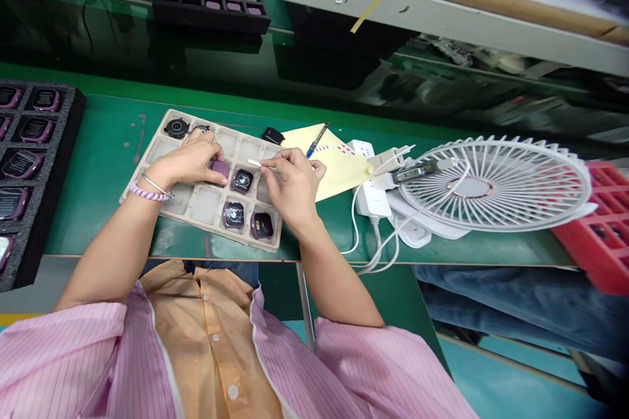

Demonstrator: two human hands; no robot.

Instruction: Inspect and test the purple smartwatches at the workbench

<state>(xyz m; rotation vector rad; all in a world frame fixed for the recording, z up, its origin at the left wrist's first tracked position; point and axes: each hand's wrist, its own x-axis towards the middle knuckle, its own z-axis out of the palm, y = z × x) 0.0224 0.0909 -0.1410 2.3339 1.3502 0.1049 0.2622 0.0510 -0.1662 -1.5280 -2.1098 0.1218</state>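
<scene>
While the left hand clamps its fingers on a light, slick purple watch body in the mid-frame pulp tray, the right hand pinches a flimsy white strip; grab edges only.

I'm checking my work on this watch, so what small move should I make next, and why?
Probably bring the slim white stick in your right hand to the square purple watch, I'd judge. Your left hand is already steadying the watch in the beige moulded pulp tray, and the stick's tip is close by, not yet touching.
</scene>
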